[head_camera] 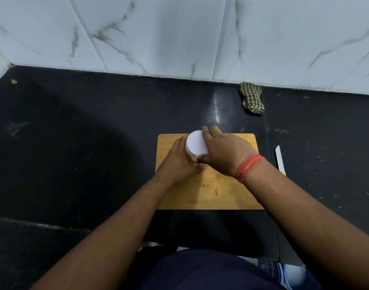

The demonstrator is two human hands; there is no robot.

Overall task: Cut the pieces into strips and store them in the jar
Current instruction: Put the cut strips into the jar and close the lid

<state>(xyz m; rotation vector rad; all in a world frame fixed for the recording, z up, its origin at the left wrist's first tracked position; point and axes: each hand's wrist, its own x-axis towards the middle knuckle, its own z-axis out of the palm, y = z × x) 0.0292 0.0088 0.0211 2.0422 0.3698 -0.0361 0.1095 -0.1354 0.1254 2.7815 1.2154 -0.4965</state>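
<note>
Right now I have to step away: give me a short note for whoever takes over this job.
Left hand: grips the jar by its side, over the board.
Right hand: fingers curled round the white lid, which sits on the jar.
Knife: lies on the counter, right of the board, untouched.
Checked cloth: by the wall, behind the board.
Done: no pieces or strips show on the board, so cutting looks finished; jar contents are hidden.
Left: probably confirm the lid is tight, then set the jar down.
</note>
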